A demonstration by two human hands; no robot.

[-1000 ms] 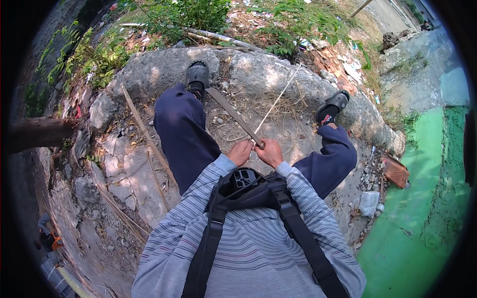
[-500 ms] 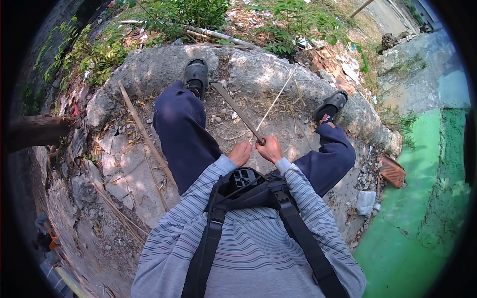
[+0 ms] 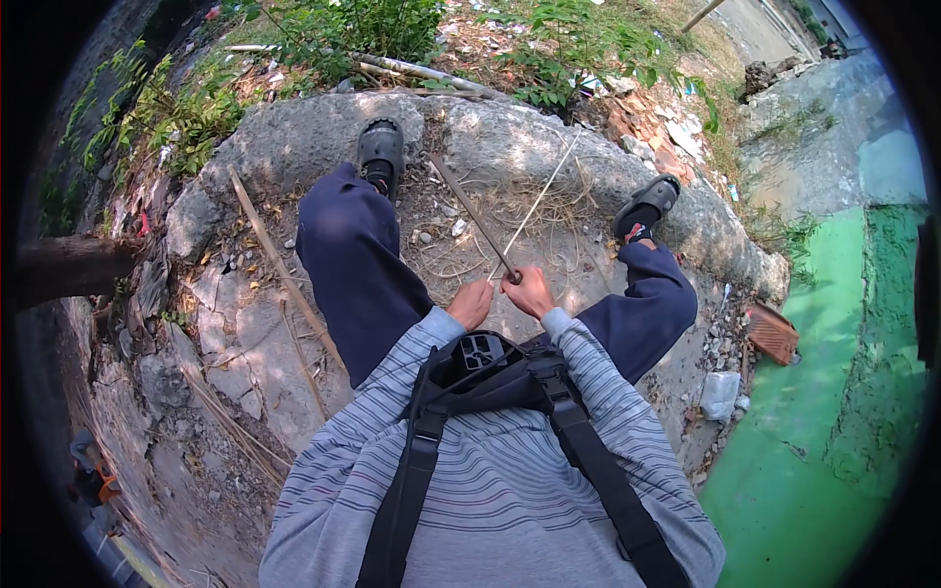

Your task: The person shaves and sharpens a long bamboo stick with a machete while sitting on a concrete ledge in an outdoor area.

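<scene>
My left hand (image 3: 470, 304) is closed on the near end of a thin pale strip (image 3: 544, 194), which looks like split bamboo or cane. The strip slants away to the far right, over the ground between my feet. Gripped in my right hand (image 3: 530, 293) is a long-bladed knife (image 3: 469, 205), like a machete, its dark blade pointing to the far left. Blade and strip cross just beyond my hands; I cannot tell if they touch. Most of the knife's handle is hidden in my fingers.
Pale curled shavings (image 3: 564, 201) lie between my feet. A long wooden stick (image 3: 274, 257) lies left of my left leg. Beyond my feet runs a rough concrete edge (image 3: 294, 132). A brown broken piece (image 3: 771, 333) sits beside green-painted concrete (image 3: 784, 470) at right.
The knife has turned in my right hand, so its blade looks narrower and its tip lies slightly further right. My left hand keeps hold of the strip in nearly the same place.
</scene>
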